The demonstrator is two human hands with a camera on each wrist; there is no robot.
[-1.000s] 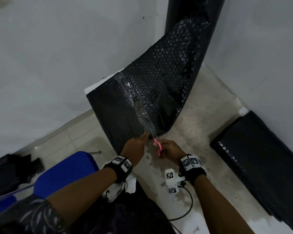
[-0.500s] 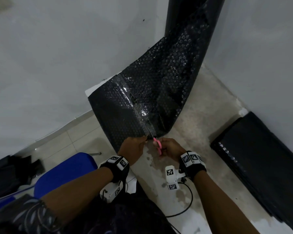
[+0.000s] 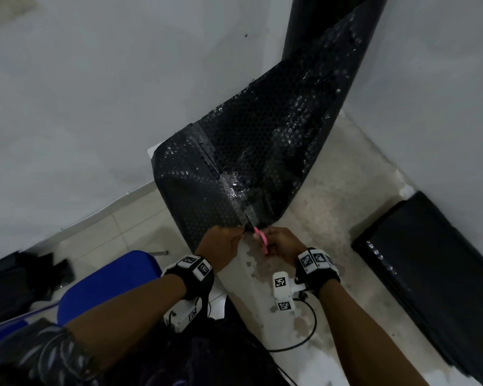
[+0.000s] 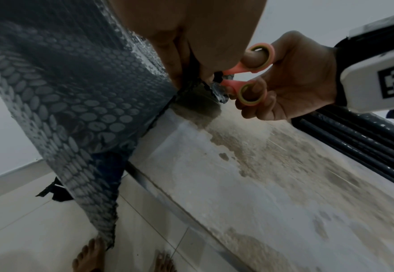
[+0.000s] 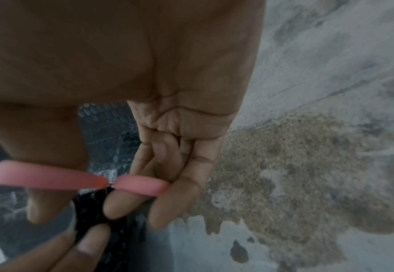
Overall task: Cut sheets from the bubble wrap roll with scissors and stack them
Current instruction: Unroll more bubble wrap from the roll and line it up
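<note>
A tall black bubble wrap roll (image 3: 326,32) stands in the room's corner, and a wide sheet (image 3: 251,151) hangs unrolled from it down to my hands. My left hand (image 3: 225,246) pinches the sheet's near bottom edge (image 4: 144,88) just left of the cut. My right hand (image 3: 282,242) holds small pink scissors (image 3: 261,238) with thumb and fingers through the loops (image 4: 254,73). Their blades enter the sheet's lower edge along a shiny creased strip (image 3: 234,190). The blades are mostly hidden by the wrap. A stack of cut black sheets (image 3: 435,274) lies on the floor at right.
White walls meet in the corner behind the roll. The floor (image 3: 332,207) under my hands is stained concrete, with pale tiles (image 3: 117,227) to the left. A blue seat (image 3: 106,282) is at lower left, dark material (image 3: 17,277) beyond it. My bare feet (image 4: 91,255) stand on the tiles.
Both hands and the scissors have shifted slightly up and forward into the sheet's bottom edge. The loose left flap has curled and sagged more.
</note>
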